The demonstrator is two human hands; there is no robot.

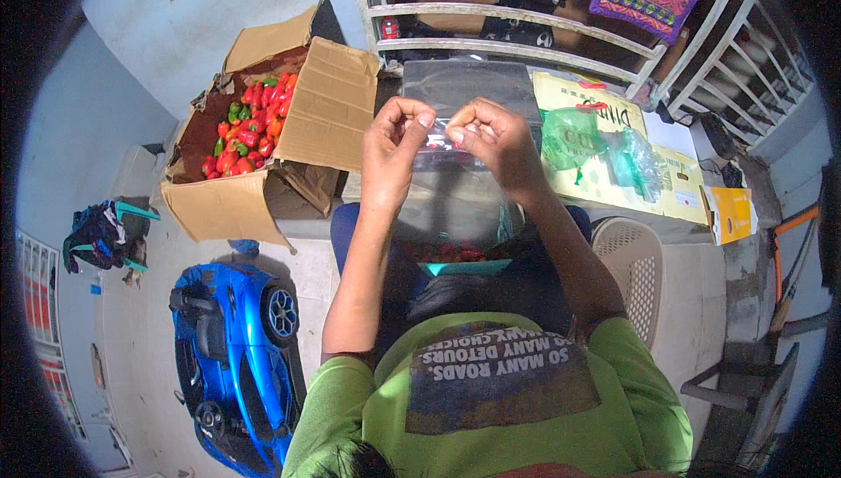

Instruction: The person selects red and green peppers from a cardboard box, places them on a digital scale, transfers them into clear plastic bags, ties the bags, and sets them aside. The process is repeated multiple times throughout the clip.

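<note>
Raised in front of my chest, my left hand (397, 139) and my right hand (493, 133) pinch a small clear plastic bag (437, 144) between thumbs and fingers. The bag hangs between the fingertips, and red and white marks show on or through it. Beyond the hands lies a dark flat slab (466, 80). To the left, an open cardboard box (328, 100) holds several red, orange and green peppers (250, 130). Between my knees sits the teal rim of a container (463, 268) with reddish contents, mostly hidden by my lap.
On the right, a flattened yellow carton (558, 185) carries a green plastic bag (570, 139) and crumpled clear plastic (636, 166). A beige perforated basket (627, 268) stands by my right leg. A blue ride-on toy car (246, 346) is at lower left. White railings (486, 11) rise behind.
</note>
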